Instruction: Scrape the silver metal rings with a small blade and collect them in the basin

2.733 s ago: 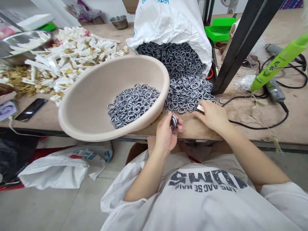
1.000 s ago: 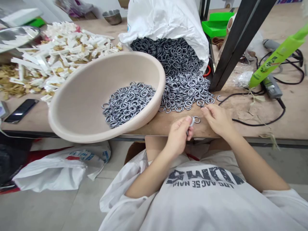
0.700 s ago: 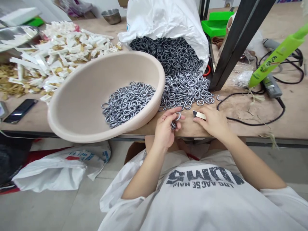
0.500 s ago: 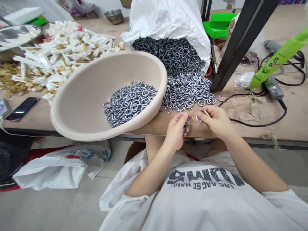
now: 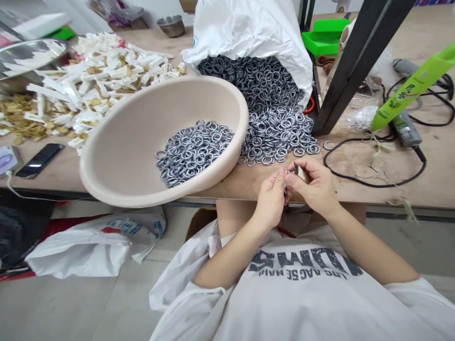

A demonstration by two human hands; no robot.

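At the table's front edge my two hands meet, fingertips touching. My left hand [image 5: 272,199] is closed, with a bit of grey metal showing at its fingertips, which looks like a metal ring mostly hidden by the fingers. My right hand [image 5: 320,187] pinches a small flat piece [image 5: 302,174], pale with a dark pointed end, against the left fingertips; its exact kind is unclear. Just beyond the hands lies a heap of grey metal rings [image 5: 280,130], spilling from a white sack [image 5: 249,28]. More rings [image 5: 195,151] lie in a large beige basin [image 5: 117,142] on the left.
A black metal post [image 5: 355,71] rises right of the heap. Near it are a black cable [image 5: 377,182], a yellow-green packet [image 5: 412,92] and a green tray [image 5: 323,38]. Leftward lie white and tan pieces [image 5: 103,66] and a phone [image 5: 40,160].
My hands have come together from a small gap apart. The ring seen at the right fingertips is now hidden, and the pale piece shows its dark end. The view has shifted slightly.
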